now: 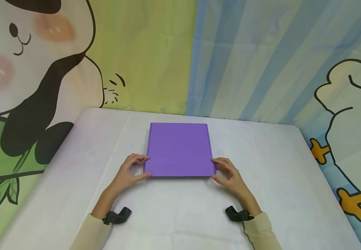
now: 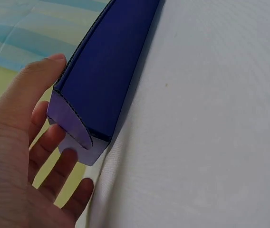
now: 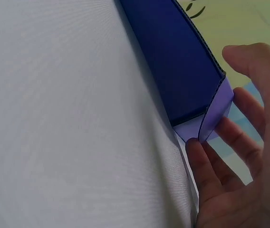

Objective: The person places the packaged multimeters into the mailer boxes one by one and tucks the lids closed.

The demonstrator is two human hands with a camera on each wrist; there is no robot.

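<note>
A flat purple cardboard box (image 1: 178, 149) lies on the white-covered table in front of me. My left hand (image 1: 133, 170) holds its near left corner, the thumb at the front top edge and the fingers along the side. In the left wrist view, the left hand's fingertips (image 2: 68, 156) touch a lilac side flap (image 2: 68, 118) with a cut cardboard edge. On the opposite side, my right hand (image 1: 230, 173) holds the near right corner, its thumb close to the top edge. The right hand's fingertips (image 3: 192, 142) reach the right side flap (image 3: 216, 109) from below.
The white cloth (image 1: 180, 211) covers the table around the box. Behind it hangs a printed backdrop (image 1: 146, 55) with cartoon animals. Dark wrist-worn devices (image 1: 118, 215) sit at both sleeve cuffs.
</note>
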